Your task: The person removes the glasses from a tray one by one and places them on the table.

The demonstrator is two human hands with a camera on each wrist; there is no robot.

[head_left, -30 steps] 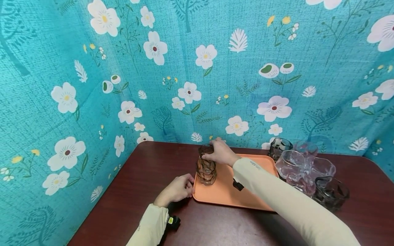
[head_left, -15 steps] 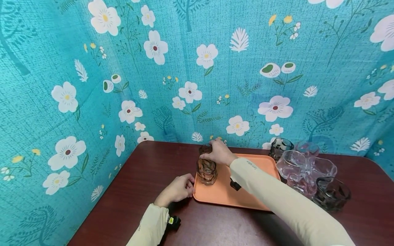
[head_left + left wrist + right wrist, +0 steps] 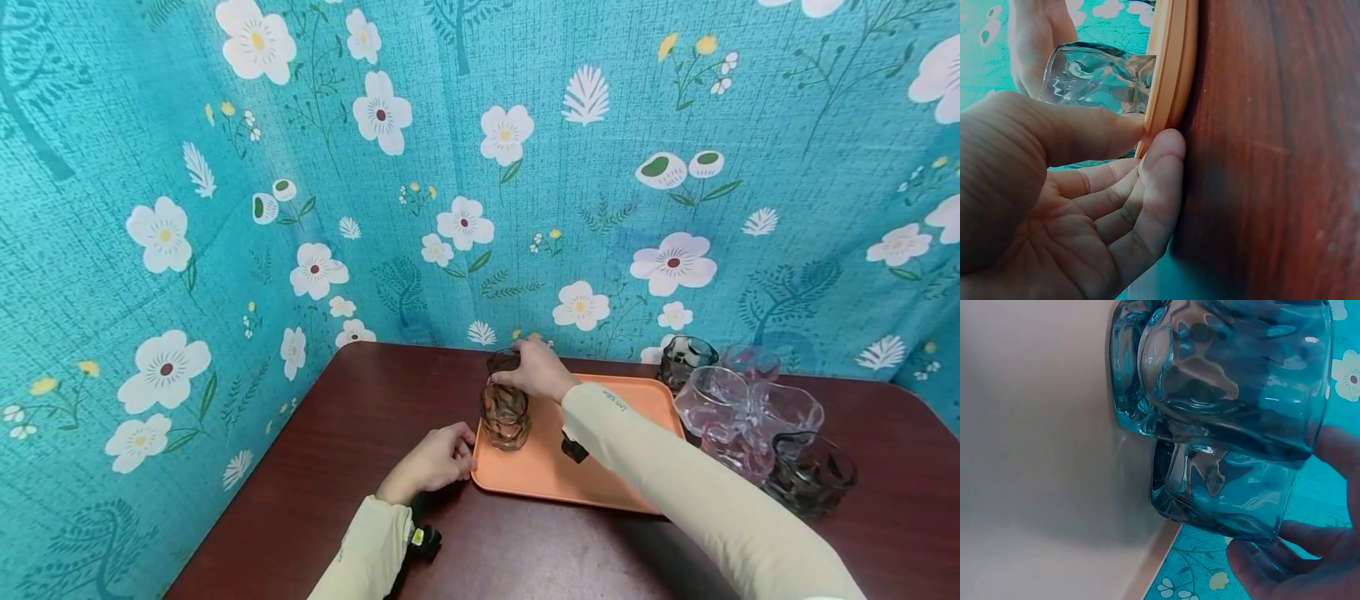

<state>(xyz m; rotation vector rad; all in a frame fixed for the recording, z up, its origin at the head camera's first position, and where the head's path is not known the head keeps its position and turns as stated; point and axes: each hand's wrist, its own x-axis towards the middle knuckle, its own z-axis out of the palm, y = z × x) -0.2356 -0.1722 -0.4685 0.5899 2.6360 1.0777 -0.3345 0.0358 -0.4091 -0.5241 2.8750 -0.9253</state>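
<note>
Two brown-tinted, wavy-walled glasses stand one behind the other at the left end of an orange tray (image 3: 540, 473). My right hand (image 3: 538, 372) grips the rear glass (image 3: 501, 362) by its rim from above. The front glass (image 3: 504, 423) is untouched. In the right wrist view, the rear glass (image 3: 1229, 490) has fingers and thumb at its open end, its base close over the tray surface (image 3: 1041, 487). At the tray's left edge, my left hand (image 3: 433, 458) pinches the rim. The left wrist view has the thumb and curled fingers of that hand (image 3: 1066, 187) on either side of the tray rim (image 3: 1172, 69).
Right of the tray stand several more glasses: a dark one (image 3: 686, 360) at the back, clear ones (image 3: 787, 410), pink ones (image 3: 738, 454), and a dark one (image 3: 813, 479) nearest the front. A teal flowered cloth (image 3: 450, 167) hangs behind the dark red-brown table (image 3: 360, 400).
</note>
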